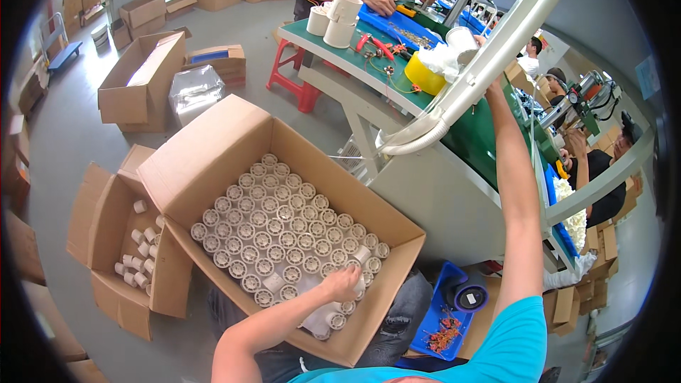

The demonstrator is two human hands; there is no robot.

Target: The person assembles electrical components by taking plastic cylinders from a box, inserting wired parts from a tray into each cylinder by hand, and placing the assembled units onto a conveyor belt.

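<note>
In front of me stands an open cardboard box with rows of round white plastic parts, their spoked ends facing up. My left hand is inside it near the right side, fingers curled, next to a white cylinder lying on its side. What those fingers hold, if anything, is hidden. My right arm stretches far forward over the green bench; my right hand is mostly behind a white post. Its fingertips show close to a white cylinder that rests on white plastic wrapping beside a yellow ring-shaped container.
A smaller carton with loose white cylinders is at the left. The white post rises between me and the bench. A blue tray with small coloured parts sits low at my right. Across the bench, a person's hands work.
</note>
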